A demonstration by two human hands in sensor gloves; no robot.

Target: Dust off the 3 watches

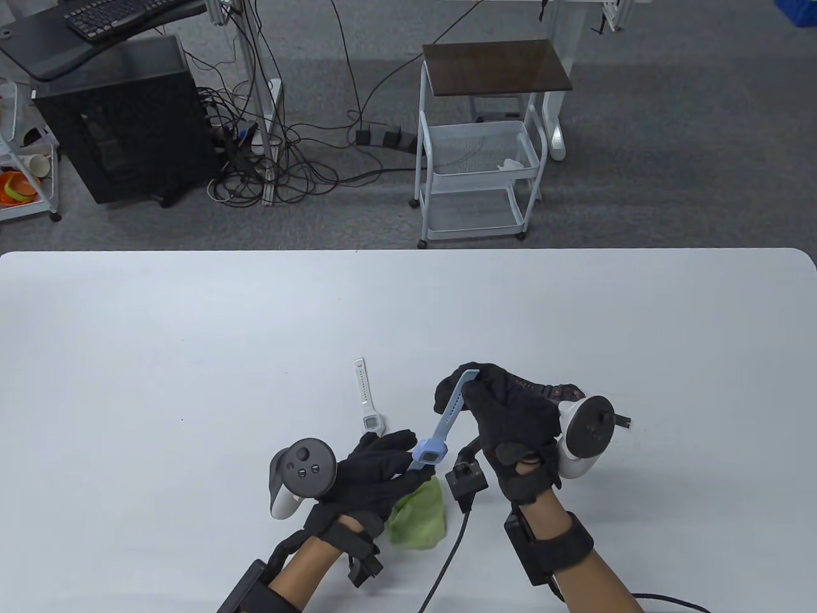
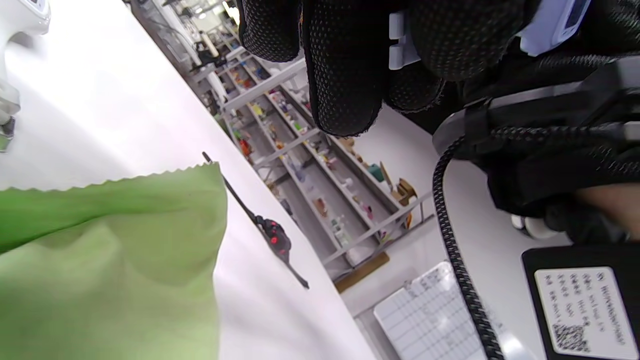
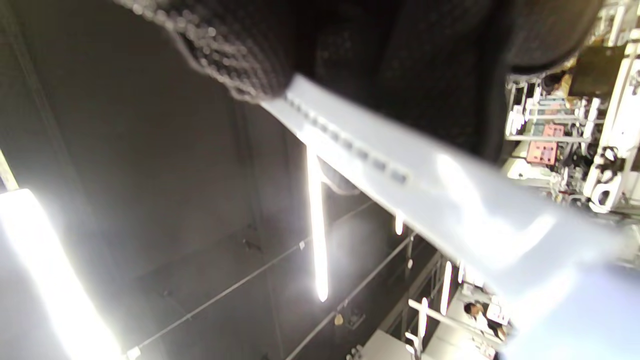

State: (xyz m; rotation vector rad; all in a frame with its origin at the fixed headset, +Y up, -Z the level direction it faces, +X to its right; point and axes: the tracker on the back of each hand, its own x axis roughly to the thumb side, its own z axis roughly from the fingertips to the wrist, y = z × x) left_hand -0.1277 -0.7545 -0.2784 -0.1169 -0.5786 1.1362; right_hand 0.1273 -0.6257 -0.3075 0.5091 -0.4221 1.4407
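Note:
A light blue watch (image 1: pixel 429 452) is held up between both hands above the white table (image 1: pixel 191 357). My right hand (image 1: pixel 463 386) grips the far end of its strap (image 3: pixel 400 190). My left hand (image 1: pixel 399 453) pinches the near strap end, whose buckle (image 2: pixel 400 45) shows between the gloved fingers. A green cloth (image 1: pixel 418 514) lies bunched under the left hand and fills the lower left of the left wrist view (image 2: pixel 100 260). A white watch (image 1: pixel 365 408) lies flat just beyond the left hand. A black watch with red marks (image 1: pixel 565 391) lies behind the right hand, also seen on the table (image 2: pixel 272 235).
A black wrist camera box (image 1: pixel 466 482) with its cable hangs between the hands. Beyond the table's far edge stand a white wire cart (image 1: pixel 479 147) and a black computer tower (image 1: pixel 127 121) among floor cables.

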